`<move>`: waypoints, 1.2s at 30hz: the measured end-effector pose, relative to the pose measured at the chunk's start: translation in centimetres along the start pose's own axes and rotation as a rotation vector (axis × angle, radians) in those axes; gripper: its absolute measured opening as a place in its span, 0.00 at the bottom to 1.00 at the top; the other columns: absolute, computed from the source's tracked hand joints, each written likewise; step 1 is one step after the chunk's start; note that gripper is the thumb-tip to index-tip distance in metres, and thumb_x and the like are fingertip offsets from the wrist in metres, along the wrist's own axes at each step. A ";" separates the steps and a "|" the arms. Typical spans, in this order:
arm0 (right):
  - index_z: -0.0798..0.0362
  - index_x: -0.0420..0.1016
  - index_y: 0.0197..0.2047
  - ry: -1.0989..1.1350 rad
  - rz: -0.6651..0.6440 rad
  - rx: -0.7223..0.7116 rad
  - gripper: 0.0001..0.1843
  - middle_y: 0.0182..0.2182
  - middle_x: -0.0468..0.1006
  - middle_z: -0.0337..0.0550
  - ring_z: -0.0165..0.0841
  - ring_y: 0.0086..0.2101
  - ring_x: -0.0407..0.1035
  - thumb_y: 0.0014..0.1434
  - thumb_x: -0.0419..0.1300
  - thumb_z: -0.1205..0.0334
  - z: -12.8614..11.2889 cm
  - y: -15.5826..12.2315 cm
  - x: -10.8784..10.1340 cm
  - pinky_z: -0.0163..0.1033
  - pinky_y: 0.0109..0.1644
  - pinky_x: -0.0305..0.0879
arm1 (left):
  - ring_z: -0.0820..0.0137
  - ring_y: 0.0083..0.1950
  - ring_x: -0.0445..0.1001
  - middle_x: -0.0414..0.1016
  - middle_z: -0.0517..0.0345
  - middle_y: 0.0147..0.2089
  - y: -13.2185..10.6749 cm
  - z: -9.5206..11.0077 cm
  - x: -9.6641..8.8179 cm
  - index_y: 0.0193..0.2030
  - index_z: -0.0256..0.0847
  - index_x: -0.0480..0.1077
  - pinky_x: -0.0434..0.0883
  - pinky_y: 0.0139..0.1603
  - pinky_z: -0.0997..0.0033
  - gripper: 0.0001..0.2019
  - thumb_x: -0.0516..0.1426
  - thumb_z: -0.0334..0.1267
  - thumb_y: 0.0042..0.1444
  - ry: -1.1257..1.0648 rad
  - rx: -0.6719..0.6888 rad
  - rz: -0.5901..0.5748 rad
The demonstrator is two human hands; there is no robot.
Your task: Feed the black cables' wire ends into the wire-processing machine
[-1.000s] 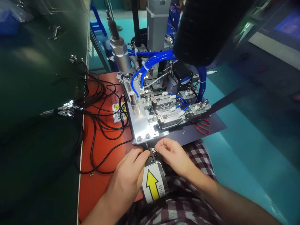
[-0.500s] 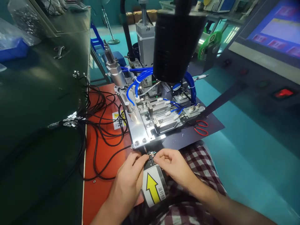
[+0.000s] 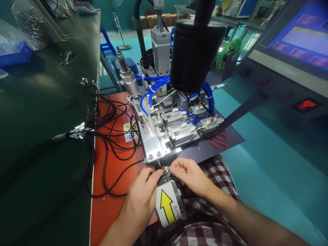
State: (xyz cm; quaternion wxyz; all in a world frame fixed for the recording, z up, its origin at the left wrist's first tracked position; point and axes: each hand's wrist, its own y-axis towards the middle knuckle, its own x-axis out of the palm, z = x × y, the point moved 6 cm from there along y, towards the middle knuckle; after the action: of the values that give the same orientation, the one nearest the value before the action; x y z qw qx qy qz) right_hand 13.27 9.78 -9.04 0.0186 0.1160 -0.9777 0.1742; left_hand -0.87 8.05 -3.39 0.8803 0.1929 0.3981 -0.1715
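1. Left hand (image 3: 142, 191), lower centre of frame: thumb and forefinger pinched the small coloured wire ends (image 3: 166, 168).
2. Right hand (image 3: 191, 176), just right of it: thumb and forefinger closed on the same wires from the other side. Fingertips covered most of them; finer detail too small to read.
3. Wires sat at lower centre, above a black block (image 3: 166, 177), just beyond the yellow-arrow label (image 3: 166, 205).
4. Directly above the hands, the edge of a bolted metal plate (image 3: 152, 145); pneumatic cylinders (image 3: 183, 135) and blue air tubing (image 3: 160, 82) behind.
5. Black hood (image 3: 197, 56), upper centre, hung over the machine and hid part of it.
6. Red-handled pliers (image 3: 221, 138) lay right of centre, well apart from the fingers.
7. Black cables (image 3: 103, 176) looped across the orange board (image 3: 98, 218), left; one ran towards the left hand.
8. Upper left: wrench (image 3: 66, 57), blue tray (image 3: 15, 56), bag of metal parts (image 3: 29, 25).
9. Upper right: touchscreen (image 3: 298, 37), red switch (image 3: 306, 104) lit below.
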 end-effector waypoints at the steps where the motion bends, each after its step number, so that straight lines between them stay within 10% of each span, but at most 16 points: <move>1: 0.52 0.65 0.28 0.003 -0.005 0.001 0.13 0.18 0.60 0.30 0.25 0.17 0.54 0.57 0.57 0.53 0.1 0.0 0.0 0.32 0.21 0.51 | 0.72 0.38 0.73 0.67 0.53 0.39 0.0 0.0 0.1 0.48 0.36 0.70 0.72 0.39 0.78 0.14 0.47 0.26 0.61 -0.001 -0.004 -0.008; 20: 0.51 0.60 0.26 -0.100 0.112 -0.245 0.15 0.23 0.58 0.33 0.29 0.26 0.53 0.64 0.50 0.56 0.3 0.4 0.7 0.35 0.31 0.53 | 0.70 0.42 0.73 0.70 0.52 0.41 0.7 0.1 -0.3 0.47 0.38 0.70 0.73 0.43 0.76 0.14 0.48 0.25 0.60 0.025 0.046 0.035; 36: 0.51 0.60 0.26 0.123 0.058 -0.067 0.19 0.21 0.60 0.32 0.25 0.19 0.51 0.59 0.53 0.46 1.1 0.2 1.1 0.33 0.23 0.50 | 0.65 0.34 0.67 0.66 0.50 0.35 -0.2 1.2 -0.1 0.50 0.32 0.70 0.71 0.28 0.69 0.19 0.46 0.21 0.56 0.438 0.100 -0.027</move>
State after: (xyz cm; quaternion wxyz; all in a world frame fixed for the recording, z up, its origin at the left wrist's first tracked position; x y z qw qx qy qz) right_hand 12.17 9.37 -10.02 0.0772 0.0759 -0.9829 0.1488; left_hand -0.22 7.31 -2.60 0.7598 0.2637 0.5732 -0.1571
